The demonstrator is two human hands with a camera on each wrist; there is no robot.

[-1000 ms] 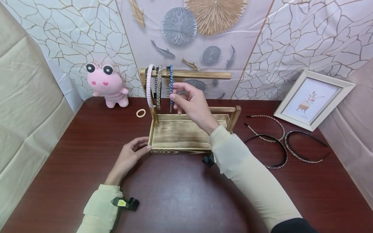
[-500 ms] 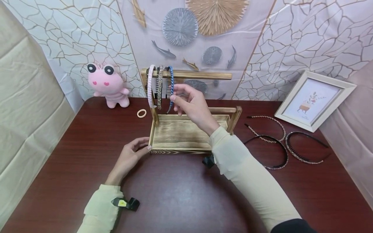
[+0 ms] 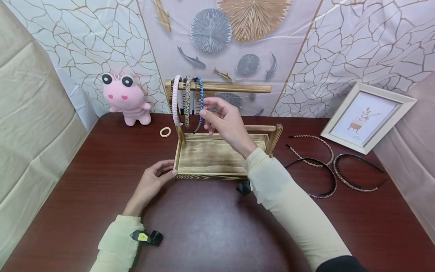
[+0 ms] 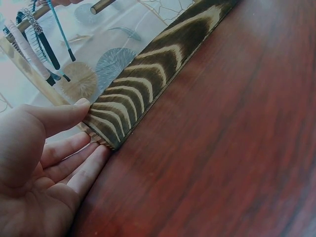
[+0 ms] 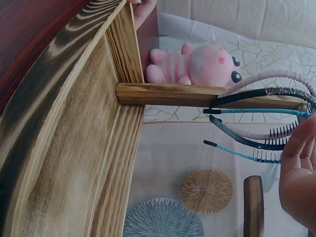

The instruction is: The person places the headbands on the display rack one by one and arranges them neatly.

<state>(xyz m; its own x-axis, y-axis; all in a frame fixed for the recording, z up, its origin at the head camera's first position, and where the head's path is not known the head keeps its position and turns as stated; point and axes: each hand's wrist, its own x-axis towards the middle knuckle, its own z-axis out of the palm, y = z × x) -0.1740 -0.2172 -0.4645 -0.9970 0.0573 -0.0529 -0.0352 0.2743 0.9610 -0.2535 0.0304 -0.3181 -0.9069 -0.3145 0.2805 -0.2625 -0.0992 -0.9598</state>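
Observation:
A wooden stand (image 3: 217,151) with a tray base and an upper bar (image 3: 238,88) stands at the table's middle. From the bar's left part hang a pink wrapped headband (image 3: 175,102), a glittery headband (image 3: 187,102) and a blue headband (image 3: 201,94) with comb teeth. My right hand (image 3: 225,119) pinches the blue headband's side between thumb and fingers, just below the bar. My left hand (image 3: 153,179) grips the tray's front left corner, its thumb (image 4: 74,111) on the front board and the fingers on the end. In the right wrist view, the blue headband's fingertip contact is partly cut off.
Several headbands (image 3: 331,181) lie on the table right of the stand, before a picture frame (image 3: 368,117). A pink plush toy (image 3: 125,98) sits at the back left, near a small pale ring (image 3: 165,132). A lower rail (image 3: 259,128) runs behind the tray.
The blue headband has turned slightly on the bar, its lower end swinging left. My right hand stays at its side, and my left hand keeps its hold on the tray corner.

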